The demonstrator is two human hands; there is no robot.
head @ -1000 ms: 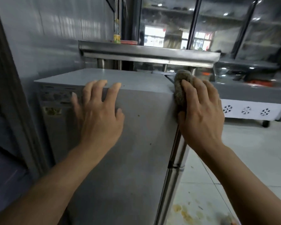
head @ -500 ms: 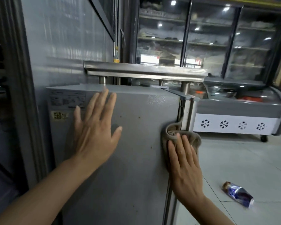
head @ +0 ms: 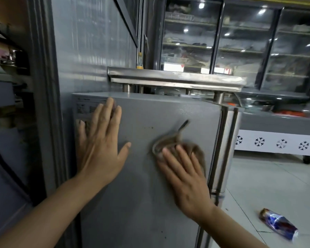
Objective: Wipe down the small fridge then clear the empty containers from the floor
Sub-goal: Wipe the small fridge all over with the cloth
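The small grey fridge (head: pixel 147 194) fills the middle of the view, its side panel facing me. My left hand (head: pixel 100 145) lies flat on the upper left of that panel, fingers straight, over the printed labels. My right hand (head: pixel 183 172) presses a brown cloth (head: pixel 170 142) flat against the panel, right of centre, with straight fingers. The cloth is blurred from motion. An empty blue plastic bottle (head: pixel 279 223) lies on its side on the tiled floor at the lower right.
A steel shelf (head: pixel 175 77) juts out just above the fridge top. A grey wall panel (head: pixel 89 42) stands at the left. Glass-door coolers (head: pixel 240 45) and a chest freezer (head: pixel 276 140) line the back. Pale tiled floor (head: pixel 268 185) lies to the right.
My right hand has slid the cloth from the fridge's top right corner down its edge, then leftward onto the side panel. My left hand moved from the top edge to flat on the panel.
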